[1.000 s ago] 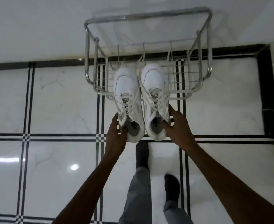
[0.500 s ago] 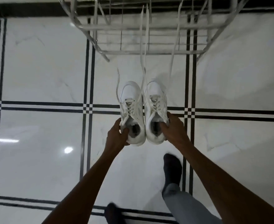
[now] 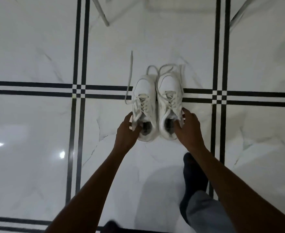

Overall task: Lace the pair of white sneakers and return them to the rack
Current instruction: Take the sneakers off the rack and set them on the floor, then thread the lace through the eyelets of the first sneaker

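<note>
Off the rack (image 3: 103, 15) now, both sneakers (image 3: 156, 105) seemingly rest on floor.

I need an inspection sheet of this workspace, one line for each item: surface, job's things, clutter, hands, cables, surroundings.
Surface: glossy white marble floor with black double stripes, light glare at left.
Job's things: left sneaker and right sneaker side by side, toes away from the person; whether they touch the floor is unclear. Laces loose, trailing past the toes.
Clutter: nothing seen.
Hands: left hand grips the left sneaker's collar; right hand has its fingers in the right sneaker's opening.
Cables: nothing seen.
Surroundings: metal rack legs at the top edge; the person's dark sock and grey trouser leg below.
</note>
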Demonstrator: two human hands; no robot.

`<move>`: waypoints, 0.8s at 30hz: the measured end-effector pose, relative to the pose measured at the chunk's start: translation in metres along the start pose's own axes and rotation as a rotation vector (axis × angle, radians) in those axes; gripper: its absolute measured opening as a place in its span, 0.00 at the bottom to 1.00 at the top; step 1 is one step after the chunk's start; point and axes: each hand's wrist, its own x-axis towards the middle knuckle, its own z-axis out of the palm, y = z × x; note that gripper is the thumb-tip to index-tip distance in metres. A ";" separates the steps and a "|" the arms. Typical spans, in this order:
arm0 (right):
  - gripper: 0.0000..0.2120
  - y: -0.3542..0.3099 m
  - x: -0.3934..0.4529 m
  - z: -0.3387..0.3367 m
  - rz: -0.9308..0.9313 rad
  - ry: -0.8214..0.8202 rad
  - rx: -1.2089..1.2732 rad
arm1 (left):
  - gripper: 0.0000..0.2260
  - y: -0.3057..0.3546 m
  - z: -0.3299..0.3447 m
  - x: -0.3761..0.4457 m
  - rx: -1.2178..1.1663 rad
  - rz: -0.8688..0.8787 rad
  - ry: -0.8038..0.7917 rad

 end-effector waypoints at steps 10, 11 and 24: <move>0.14 -0.070 0.011 0.027 -0.321 -0.017 -0.253 | 0.12 0.021 -0.012 0.018 -0.126 0.223 0.119; 0.14 -0.074 0.016 0.033 -0.318 -0.079 -0.307 | 0.11 0.020 -0.013 0.023 -0.105 0.243 0.105; 0.07 -0.072 0.037 0.060 -0.264 -0.143 -0.055 | 0.07 -0.006 -0.017 0.037 0.012 0.531 0.252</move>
